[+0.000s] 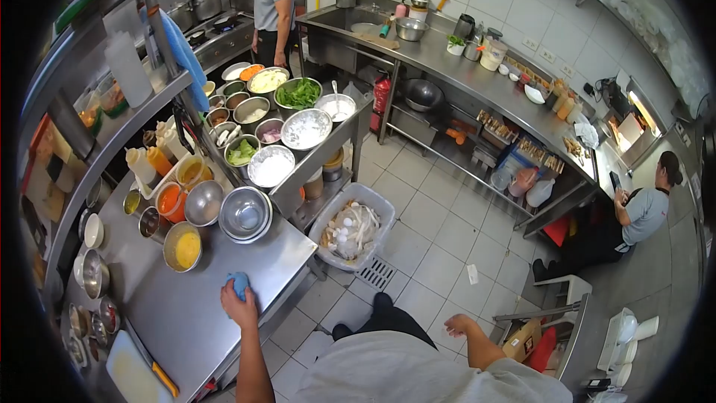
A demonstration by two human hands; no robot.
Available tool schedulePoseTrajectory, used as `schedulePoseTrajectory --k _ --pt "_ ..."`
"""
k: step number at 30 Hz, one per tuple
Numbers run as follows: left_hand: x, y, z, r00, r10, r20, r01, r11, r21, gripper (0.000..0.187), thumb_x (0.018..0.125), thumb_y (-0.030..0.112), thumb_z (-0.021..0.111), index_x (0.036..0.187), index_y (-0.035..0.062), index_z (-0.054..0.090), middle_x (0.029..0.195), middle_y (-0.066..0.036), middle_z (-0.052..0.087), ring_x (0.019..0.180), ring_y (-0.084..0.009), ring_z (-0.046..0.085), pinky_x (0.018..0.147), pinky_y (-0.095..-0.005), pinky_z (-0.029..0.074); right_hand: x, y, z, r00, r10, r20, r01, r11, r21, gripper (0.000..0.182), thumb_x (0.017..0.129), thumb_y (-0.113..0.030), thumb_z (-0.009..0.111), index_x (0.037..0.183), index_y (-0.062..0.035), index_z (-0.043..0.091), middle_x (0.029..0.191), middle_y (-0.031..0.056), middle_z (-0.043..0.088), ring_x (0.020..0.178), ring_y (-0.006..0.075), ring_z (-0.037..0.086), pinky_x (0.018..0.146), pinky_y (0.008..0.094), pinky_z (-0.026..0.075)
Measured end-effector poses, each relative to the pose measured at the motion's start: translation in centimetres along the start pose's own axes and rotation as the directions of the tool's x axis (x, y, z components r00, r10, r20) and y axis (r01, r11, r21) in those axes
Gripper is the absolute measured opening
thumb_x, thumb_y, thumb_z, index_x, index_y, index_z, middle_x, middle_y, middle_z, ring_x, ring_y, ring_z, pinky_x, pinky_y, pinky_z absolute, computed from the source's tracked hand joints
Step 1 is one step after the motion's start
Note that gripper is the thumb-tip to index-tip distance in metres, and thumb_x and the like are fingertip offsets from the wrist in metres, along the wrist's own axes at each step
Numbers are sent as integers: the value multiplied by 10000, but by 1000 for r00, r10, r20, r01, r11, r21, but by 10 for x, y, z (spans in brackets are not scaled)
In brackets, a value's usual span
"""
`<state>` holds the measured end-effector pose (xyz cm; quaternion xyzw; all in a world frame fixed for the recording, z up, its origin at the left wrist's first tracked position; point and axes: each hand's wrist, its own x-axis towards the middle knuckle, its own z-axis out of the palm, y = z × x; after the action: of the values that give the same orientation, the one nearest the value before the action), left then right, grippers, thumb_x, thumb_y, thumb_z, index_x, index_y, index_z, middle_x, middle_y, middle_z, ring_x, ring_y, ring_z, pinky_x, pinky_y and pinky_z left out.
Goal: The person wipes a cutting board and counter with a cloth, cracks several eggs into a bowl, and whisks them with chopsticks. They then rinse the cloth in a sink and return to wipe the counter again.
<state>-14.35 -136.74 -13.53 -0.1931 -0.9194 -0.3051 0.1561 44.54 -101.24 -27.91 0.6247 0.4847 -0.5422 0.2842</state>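
Note:
My left hand [239, 306] is closed on a blue cloth [239, 283], which lies against the steel worktop [261, 254] near its right edge. Beyond it on the same top stand a bowl of yellow liquid [183, 247] and stacked steel bowls [245, 213]. Out to the right, over the tiled floor, my right hand [459, 324] hangs beside my body with its fingers loosely bent and apart, and nothing shows in it. A knife with a yellow handle [165, 379] rests by a white cutting board [134, 373] at the lower left.
A grey bin [384, 205] of scraps stands on the floor beside the worktop. Several ingredient bowls fill the raised counter beyond. One person [274, 11] stands at the back left; another [647, 209] sits at the right. A shelf holds a cardboard box [521, 339] at the lower right.

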Motion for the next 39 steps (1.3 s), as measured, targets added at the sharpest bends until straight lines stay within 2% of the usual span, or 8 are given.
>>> schedulePoseTrajectory --k 1,10,15,18,26,28,33,39 --pt "-1 10 4 1000 12 18 -11 1000 -26 487 795 223 688 1223 32 556 1223 -240 575 1174 -448 493 1027 -520 360 -9 -9 -3 996 -62 -69 70 990 121 276 906 -316 654 1007 -60 669 914 87 702 683 202 655 601 360 551" --pt "-2 98 63 996 93 15 -93 996 -5 552 756 231 715 1253 59 547 1276 -193 555 1227 -424 470 1071 -525 326 -18 -111 -50 918 -396 -10 392 904 169 294 921 -236 649 1142 -47 604 941 69 674 732 171 660 612 307 544" --pt "-8 151 107 990 103 101 -104 994 12 613 741 228 726 1295 76 513 1342 -169 504 1303 -414 409 1104 -557 281 -7 -105 -109 902 -431 -20 427 885 187 291 922 -222 648 1152 -51 601 915 70 672 713 174 659 586 305 539" --pt "-10 173 120 989 63 136 -68 997 36 621 733 200 730 1304 95 508 1331 -143 513 1317 -410 404 1113 -557 273 23 -70 -154 942 -334 22 323 925 199 183 914 -203 629 1033 -64 632 917 69 677 735 187 673 619 330 569" --pt "-26 198 127 1000 -23 8 23 998 59 602 703 151 761 1259 96 536 1253 -151 548 1238 -394 465 1068 -511 327 63 -17 -261 984 -163 -69 175 960 218 210 914 -174 626 1067 -30 608 892 124 682 717 258 684 571 384 574" --pt "-25 203 132 999 -45 -8 46 997 57 599 694 139 769 1247 93 542 1226 -153 558 1220 -388 477 1055 -497 340 67 -25 -275 985 -152 -87 168 960 226 200 910 -159 622 1057 -25 611 886 128 681 720 266 686 566 388 573" --pt "-25 213 149 989 -97 -109 106 991 78 598 686 74 761 1242 45 544 1136 -187 577 1096 -397 533 972 -471 401 102 -66 -286 920 -384 -76 380 831 406 230 884 -187 629 1062 -40 631 869 104 683 701 235 686 570 368 567" --pt "-14 244 195 992 -13 -124 23 997 80 604 695 6 732 1265 17 532 1161 -207 576 1086 -405 539 966 -472 404 82 -186 -310 884 -462 66 412 839 356 327 929 -287 637 1183 -84 605 975 30 674 805 155 667 671 301 548"
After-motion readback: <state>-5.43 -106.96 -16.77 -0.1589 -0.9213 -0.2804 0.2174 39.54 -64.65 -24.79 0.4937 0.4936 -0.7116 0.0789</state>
